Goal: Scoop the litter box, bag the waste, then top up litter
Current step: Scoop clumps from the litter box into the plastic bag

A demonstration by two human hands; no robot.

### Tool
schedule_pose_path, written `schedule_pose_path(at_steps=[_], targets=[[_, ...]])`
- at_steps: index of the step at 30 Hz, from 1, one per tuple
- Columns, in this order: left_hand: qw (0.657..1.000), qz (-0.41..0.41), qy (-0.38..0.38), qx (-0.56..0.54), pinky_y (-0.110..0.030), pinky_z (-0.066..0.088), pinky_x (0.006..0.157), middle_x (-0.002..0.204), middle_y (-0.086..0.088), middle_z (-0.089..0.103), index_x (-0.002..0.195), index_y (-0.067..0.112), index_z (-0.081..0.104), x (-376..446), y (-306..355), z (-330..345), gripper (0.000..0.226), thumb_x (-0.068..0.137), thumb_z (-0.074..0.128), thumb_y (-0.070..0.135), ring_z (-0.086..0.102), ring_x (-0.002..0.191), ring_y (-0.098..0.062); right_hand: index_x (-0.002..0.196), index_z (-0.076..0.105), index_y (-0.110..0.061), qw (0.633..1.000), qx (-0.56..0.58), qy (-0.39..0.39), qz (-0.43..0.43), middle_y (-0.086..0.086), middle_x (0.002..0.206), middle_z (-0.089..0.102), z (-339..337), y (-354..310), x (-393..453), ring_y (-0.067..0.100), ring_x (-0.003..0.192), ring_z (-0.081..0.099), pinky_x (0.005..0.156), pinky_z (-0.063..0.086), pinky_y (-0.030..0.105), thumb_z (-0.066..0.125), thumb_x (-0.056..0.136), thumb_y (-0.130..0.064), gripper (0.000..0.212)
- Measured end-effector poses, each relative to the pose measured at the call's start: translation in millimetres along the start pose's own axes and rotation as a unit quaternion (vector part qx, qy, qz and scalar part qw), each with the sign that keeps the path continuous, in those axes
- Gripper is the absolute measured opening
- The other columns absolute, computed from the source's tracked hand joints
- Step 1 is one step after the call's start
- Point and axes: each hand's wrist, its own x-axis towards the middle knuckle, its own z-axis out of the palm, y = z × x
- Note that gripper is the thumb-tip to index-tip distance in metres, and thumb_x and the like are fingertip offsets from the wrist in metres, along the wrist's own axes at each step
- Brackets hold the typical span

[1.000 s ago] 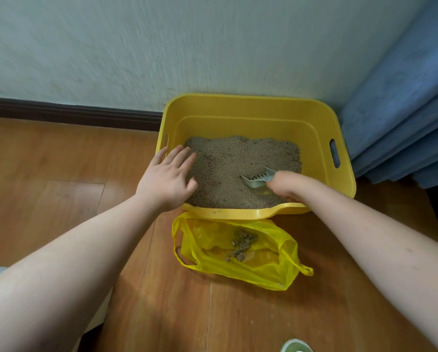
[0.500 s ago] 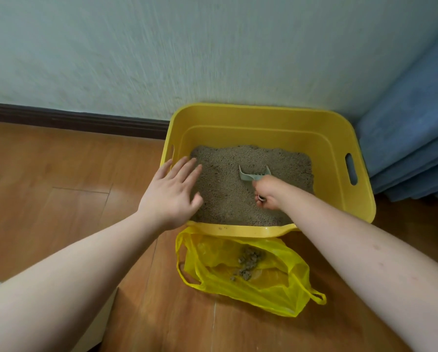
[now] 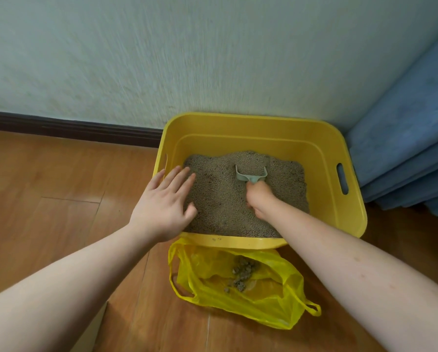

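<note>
A yellow litter box [image 3: 253, 123] stands against the wall, holding grey-brown litter [image 3: 220, 199]. My right hand [image 3: 260, 196] grips the handle of a pale green scoop [image 3: 251, 175], whose mouth is pushed into the litter near the box's far side. My left hand [image 3: 163, 207] rests with straight fingers on the box's near left corner, its fingertips over the litter. In front of the box a yellow plastic bag [image 3: 258, 298] lies open on the floor with a small heap of waste clumps [image 3: 243, 271] inside.
A wooden floor [image 3: 47, 189] runs to a dark baseboard [image 3: 68, 129] under a pale wall. Blue curtain folds [image 3: 406, 158] hang close to the box's right side. A pale object edge shows at the bottom left.
My right hand has pushed the scoop from the near right of the litter toward the far middle. The left hand stays on the box's corner. The camera has tilted.
</note>
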Motion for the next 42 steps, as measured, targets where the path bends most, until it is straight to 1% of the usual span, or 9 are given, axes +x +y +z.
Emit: schedule_pose_path(at_steps=[3, 9, 14, 19, 23, 27, 29, 38, 42], targets=[[1.000, -0.003, 0.000, -0.003, -0.039, 0.005, 0.120, 0.159, -0.004, 0.030, 0.151, 0.016, 0.035, 0, 0, -1, 0.072, 0.089, 0.024, 0.050, 0.019, 0.149, -0.018, 0.114, 0.049, -0.011, 1.000, -0.015, 0.013, -0.012, 0.009, 0.094, 0.053, -1, 4, 1, 0.024, 0.084, 0.051, 0.069, 0.039, 0.029, 0.034, 0.103, -0.028, 0.025], [1.000, -0.003, 0.000, -0.014, -0.039, 0.001, 0.121, 0.161, -0.003, 0.023, 0.154, 0.018, 0.028, 0, 0, -1, 0.074, 0.089, 0.018, 0.052, 0.012, 0.150, -0.017, 0.115, 0.049, -0.007, 0.997, -0.049, 0.018, -0.058, 0.004, 0.088, 0.052, -2, 14, -3, 0.018, 0.078, 0.048, 0.076, 0.042, 0.032, 0.034, 0.103, -0.028, 0.029], [1.000, -0.005, 0.001, -0.023, -0.039, 0.003, 0.121, 0.161, -0.003, 0.024, 0.154, 0.018, 0.028, 0, 1, -2, 0.073, 0.090, 0.019, 0.052, 0.012, 0.150, -0.017, 0.106, 0.048, -0.008, 0.994, -0.084, -0.001, -0.068, 0.004, 0.076, 0.044, -1, 16, -9, 0.017, 0.066, 0.043, 0.064, 0.037, 0.032, 0.033, 0.102, -0.035, 0.031], [1.000, -0.004, 0.000, -0.022, -0.038, 0.000, 0.121, 0.162, -0.002, 0.021, 0.155, 0.019, 0.025, -1, 1, -3, 0.074, 0.090, 0.017, 0.053, 0.009, 0.151, -0.015, 0.112, 0.040, -0.008, 0.996, -0.077, 0.002, -0.054, 0.008, 0.096, 0.050, -6, 16, -12, 0.020, 0.084, 0.048, 0.074, 0.038, 0.033, 0.031, 0.103, -0.032, 0.027], [1.000, -0.005, 0.003, -0.025, -0.038, 0.002, 0.121, 0.161, -0.003, 0.025, 0.153, 0.017, 0.029, -1, 1, -3, 0.073, 0.090, 0.019, 0.053, 0.013, 0.150, -0.016, 0.116, 0.039, -0.010, 0.996, -0.067, 0.008, -0.050, 0.005, 0.094, 0.049, -9, 16, -15, 0.017, 0.081, 0.048, 0.075, 0.039, 0.034, 0.031, 0.104, -0.029, 0.025], [1.000, -0.002, 0.001, -0.022, -0.038, 0.000, 0.121, 0.161, -0.003, 0.022, 0.154, 0.018, 0.027, -1, 1, -3, 0.074, 0.090, 0.017, 0.054, 0.011, 0.151, -0.016, 0.125, 0.036, -0.010, 0.994, -0.087, -0.009, -0.062, 0.009, 0.115, 0.049, -8, 15, -18, 0.024, 0.103, 0.048, 0.087, 0.040, 0.038, 0.031, 0.103, -0.029, 0.029], [1.000, -0.002, 0.000, -0.019, -0.038, 0.001, 0.120, 0.161, -0.003, 0.024, 0.154, 0.017, 0.028, -1, 1, -3, 0.073, 0.091, 0.019, 0.053, 0.012, 0.150, -0.017, 0.125, 0.036, -0.010, 0.995, -0.078, -0.006, -0.061, 0.011, 0.118, 0.049, -9, 13, -19, 0.024, 0.103, 0.047, 0.087, 0.039, 0.038, 0.031, 0.103, -0.029, 0.029], [1.000, -0.001, -0.002, -0.006, -0.038, 0.003, 0.120, 0.158, -0.005, 0.030, 0.151, 0.015, 0.034, -1, 0, -3, 0.072, 0.091, 0.022, 0.052, 0.019, 0.149, -0.019, 0.120, 0.039, -0.014, 0.989, -0.127, -0.008, -0.080, 0.010, 0.107, 0.056, -17, 10, -33, 0.025, 0.096, 0.055, 0.095, 0.047, 0.048, 0.031, 0.102, -0.036, 0.029], [1.000, 0.001, 0.000, -0.011, -0.038, 0.002, 0.120, 0.160, -0.004, 0.027, 0.153, 0.016, 0.031, -2, -1, -3, 0.072, 0.091, 0.019, 0.053, 0.016, 0.150, -0.018, 0.113, 0.039, -0.012, 0.979, -0.157, -0.039, -0.127, 0.007, 0.096, 0.052, -25, 8, -56, 0.019, 0.083, 0.050, 0.081, 0.049, 0.040, 0.030, 0.103, -0.035, 0.026]])
